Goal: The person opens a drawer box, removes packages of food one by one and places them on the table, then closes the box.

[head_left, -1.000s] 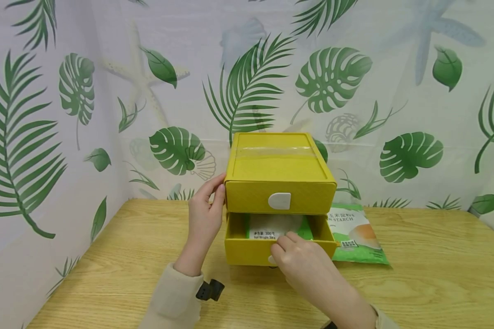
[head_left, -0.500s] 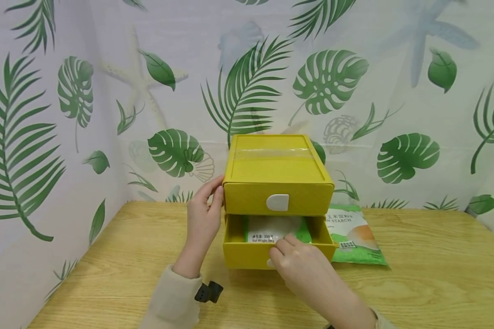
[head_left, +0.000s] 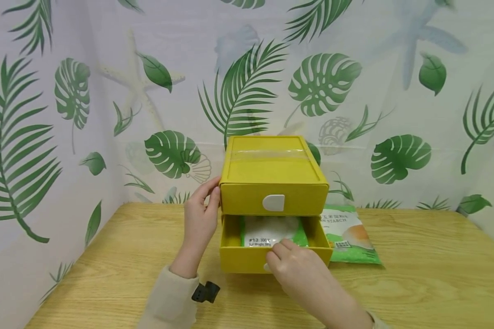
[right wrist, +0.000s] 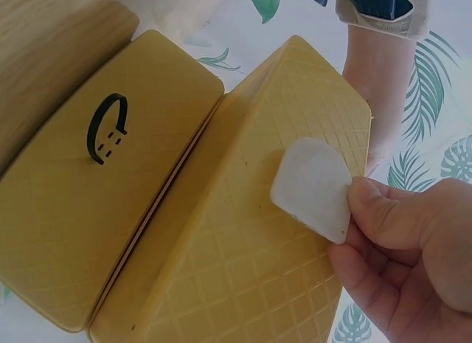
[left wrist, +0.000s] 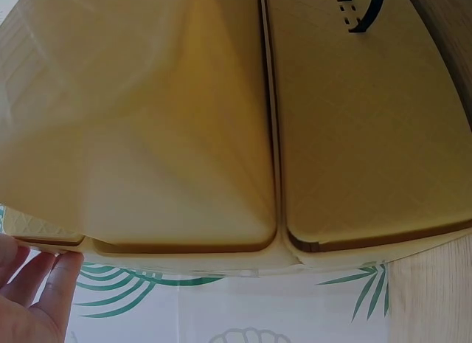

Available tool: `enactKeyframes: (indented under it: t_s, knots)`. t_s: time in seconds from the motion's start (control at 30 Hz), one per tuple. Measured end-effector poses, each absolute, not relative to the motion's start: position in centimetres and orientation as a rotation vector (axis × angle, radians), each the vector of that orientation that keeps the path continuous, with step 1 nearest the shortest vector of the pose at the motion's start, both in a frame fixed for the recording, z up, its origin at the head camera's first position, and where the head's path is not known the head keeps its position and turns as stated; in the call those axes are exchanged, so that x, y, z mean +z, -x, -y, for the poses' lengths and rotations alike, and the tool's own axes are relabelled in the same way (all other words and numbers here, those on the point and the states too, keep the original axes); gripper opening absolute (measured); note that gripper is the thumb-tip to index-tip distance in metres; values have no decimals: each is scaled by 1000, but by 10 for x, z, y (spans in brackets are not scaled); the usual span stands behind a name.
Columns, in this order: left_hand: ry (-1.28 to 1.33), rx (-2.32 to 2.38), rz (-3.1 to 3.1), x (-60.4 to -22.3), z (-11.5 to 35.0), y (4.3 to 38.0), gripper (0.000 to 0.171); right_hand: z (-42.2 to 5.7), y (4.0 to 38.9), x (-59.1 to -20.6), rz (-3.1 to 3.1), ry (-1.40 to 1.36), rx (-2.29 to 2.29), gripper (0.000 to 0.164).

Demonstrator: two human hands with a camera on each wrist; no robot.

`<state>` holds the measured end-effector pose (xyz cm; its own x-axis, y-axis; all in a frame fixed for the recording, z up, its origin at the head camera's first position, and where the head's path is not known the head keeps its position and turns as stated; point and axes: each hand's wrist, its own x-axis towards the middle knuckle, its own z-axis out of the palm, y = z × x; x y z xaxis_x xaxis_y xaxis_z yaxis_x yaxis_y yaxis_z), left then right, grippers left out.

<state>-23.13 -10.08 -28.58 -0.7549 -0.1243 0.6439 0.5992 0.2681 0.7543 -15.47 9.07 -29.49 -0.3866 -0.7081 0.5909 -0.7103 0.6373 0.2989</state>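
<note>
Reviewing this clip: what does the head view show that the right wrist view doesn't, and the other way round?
Only the head view shows the green-and-white packet inside the open drawer, the second packet on the table, and the clear tape across the yellow unit's top.

Only the right wrist view shows the dark handle on the neighbouring yellow front, and the thumb and fingers pinching the white tab.

Both show the right hand, the open drawer, the table and the leaf-print backdrop.
</note>
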Motion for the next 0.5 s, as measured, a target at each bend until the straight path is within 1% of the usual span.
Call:
enactKeyframes:
  t_s: [0.3, 0.5]
  knots:
    - [431, -1539, 1934, -288, 101, 232, 27, -90, 151, -296, 2133, -1102, 24, 20]
    - [441, -1533, 1928, -288, 102, 234, 27, -91, 148, -296, 2168, -1094, 10, 17]
